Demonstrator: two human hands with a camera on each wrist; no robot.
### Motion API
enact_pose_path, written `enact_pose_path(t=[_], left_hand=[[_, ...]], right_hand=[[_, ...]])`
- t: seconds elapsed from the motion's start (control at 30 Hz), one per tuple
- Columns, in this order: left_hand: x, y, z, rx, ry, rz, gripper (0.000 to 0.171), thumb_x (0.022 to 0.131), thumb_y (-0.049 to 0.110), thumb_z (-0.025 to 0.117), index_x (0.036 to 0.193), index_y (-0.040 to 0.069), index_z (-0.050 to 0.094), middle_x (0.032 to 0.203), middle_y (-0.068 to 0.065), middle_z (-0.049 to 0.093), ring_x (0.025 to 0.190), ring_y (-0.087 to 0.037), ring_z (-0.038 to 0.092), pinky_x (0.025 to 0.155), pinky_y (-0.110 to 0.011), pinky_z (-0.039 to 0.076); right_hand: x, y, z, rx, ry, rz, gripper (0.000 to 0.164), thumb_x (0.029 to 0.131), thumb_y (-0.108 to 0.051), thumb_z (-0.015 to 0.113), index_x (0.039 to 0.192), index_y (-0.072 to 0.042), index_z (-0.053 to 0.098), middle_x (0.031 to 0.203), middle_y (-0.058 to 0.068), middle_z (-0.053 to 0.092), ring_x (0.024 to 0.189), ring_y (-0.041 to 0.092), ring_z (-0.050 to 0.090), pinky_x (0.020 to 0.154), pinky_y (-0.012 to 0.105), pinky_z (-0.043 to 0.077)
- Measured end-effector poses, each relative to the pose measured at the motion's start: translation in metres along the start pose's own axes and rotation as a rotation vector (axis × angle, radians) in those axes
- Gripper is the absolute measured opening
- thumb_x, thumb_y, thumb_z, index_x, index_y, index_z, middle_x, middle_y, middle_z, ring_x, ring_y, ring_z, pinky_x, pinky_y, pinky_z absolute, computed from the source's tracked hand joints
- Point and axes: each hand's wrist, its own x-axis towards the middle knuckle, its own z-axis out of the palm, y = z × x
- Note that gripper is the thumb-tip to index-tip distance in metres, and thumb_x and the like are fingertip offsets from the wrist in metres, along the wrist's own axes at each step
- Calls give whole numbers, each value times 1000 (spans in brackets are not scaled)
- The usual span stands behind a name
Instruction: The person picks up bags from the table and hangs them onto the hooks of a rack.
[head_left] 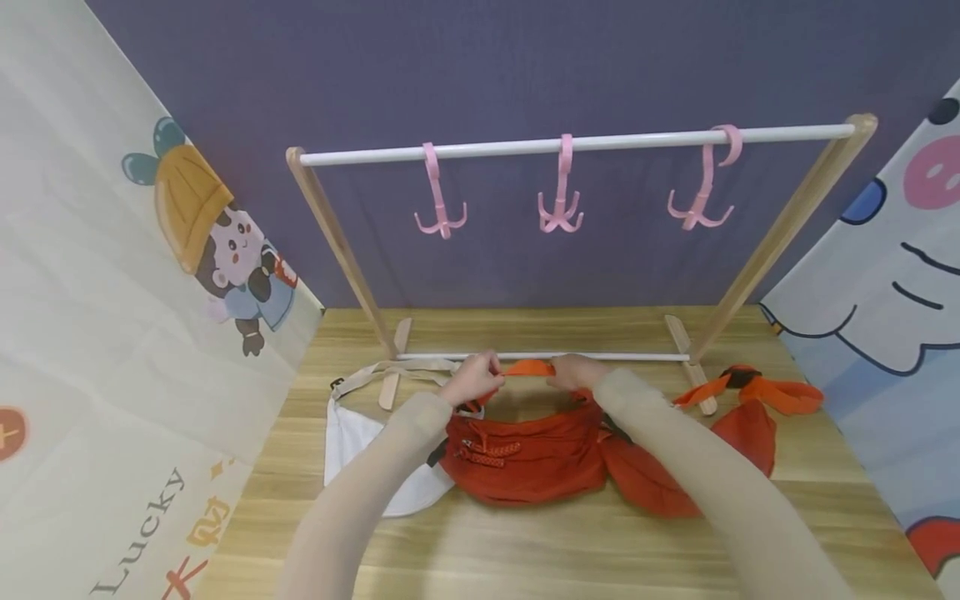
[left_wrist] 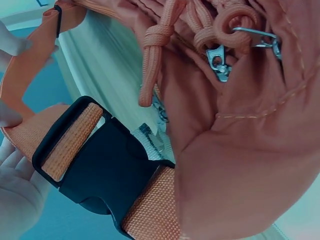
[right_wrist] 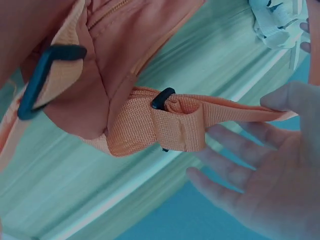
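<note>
A red waist bag (head_left: 525, 467) with zip pulls on its front is between my two hands, its orange strap (head_left: 529, 367) arched above it. My left hand (head_left: 472, 380) pinches the strap near a black side-release buckle (left_wrist: 107, 165). On the other side, my right hand (head_left: 574, 371) pinches the strap between thumb and fingers, beside a black slider (right_wrist: 164, 98) seen in the right wrist view. At the left lies a white bag (head_left: 352, 442) with a beige strap, partly behind my left forearm. Another red bag (head_left: 750, 433) lies at the right, partly covered by my right forearm.
Behind the bags stands a rack with wooden legs and a white top rail (head_left: 495, 149). Three pink hooks hang from it: a left hook (head_left: 438, 196), a middle hook (head_left: 562, 192) and a right hook (head_left: 703, 187). Printed cloths flank the wooden tabletop (head_left: 480, 550).
</note>
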Motion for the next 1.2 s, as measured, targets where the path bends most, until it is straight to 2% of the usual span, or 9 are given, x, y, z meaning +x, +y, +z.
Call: enact_pose_path(t=[0.1,0.27,0.4,0.57,0.7,0.8,0.93,1.07,1.2], left_hand=[[0,3,-3,-36,-3,-12,11,77,7,62,82,4,53,80,-10,64,72,-17,60,65,-23,46],[-4,7,-8,-135,-22,-23,12,77,4,60,84,2,51,78,-10,62,67,-15,60,60,-20,46],[-6,7,-12,-247,-30,-8,13,76,2,59,86,0,51,78,-11,61,66,-16,60,58,-21,47],[-7,3,-17,-333,-52,17,16,76,3,60,89,0,53,84,-10,60,75,-16,59,65,-22,47],[-10,2,-24,-411,-77,25,18,77,6,63,93,0,55,90,-10,59,82,-17,57,70,-25,47],[-16,6,-33,-407,-71,34,21,78,10,65,95,2,56,93,-9,59,83,-17,56,73,-27,46],[-22,12,-42,-360,-31,64,25,77,14,67,97,2,59,94,-9,60,82,-17,57,74,-25,46],[-27,18,-48,-390,-7,59,28,76,15,68,99,1,59,96,-12,61,82,-19,59,71,-25,48],[-32,25,-54,-394,30,32,28,76,17,68,100,3,60,93,-10,62,78,-16,59,66,-25,48]], right_hand=[[0,0,-1,-19,18,-35,30,89,-20,46,106,4,50,82,9,52,76,23,51,72,37,41],[-3,1,-7,-22,39,-101,38,89,-19,48,115,9,47,84,11,56,77,21,52,75,37,42],[-8,3,-12,33,52,-127,45,89,-21,48,122,9,43,85,14,59,65,17,50,71,35,42],[-15,7,-17,123,83,-160,42,88,-24,49,119,5,47,91,14,61,62,14,48,65,32,41],[-19,8,-21,129,118,-197,41,87,-24,51,117,4,50,96,14,59,72,19,52,68,34,42],[-23,7,-24,120,157,-223,41,86,-25,54,116,3,52,100,15,60,81,21,55,73,37,43],[-29,5,-26,134,204,-252,42,85,-27,56,115,1,55,96,13,61,80,21,56,73,38,44],[-36,2,-28,145,268,-282,41,84,-29,59,113,-1,57,101,13,59,89,24,55,77,40,44],[-44,-2,-31,178,320,-296,39,83,-26,60,112,-1,58,92,9,60,77,17,54,69,35,44]])
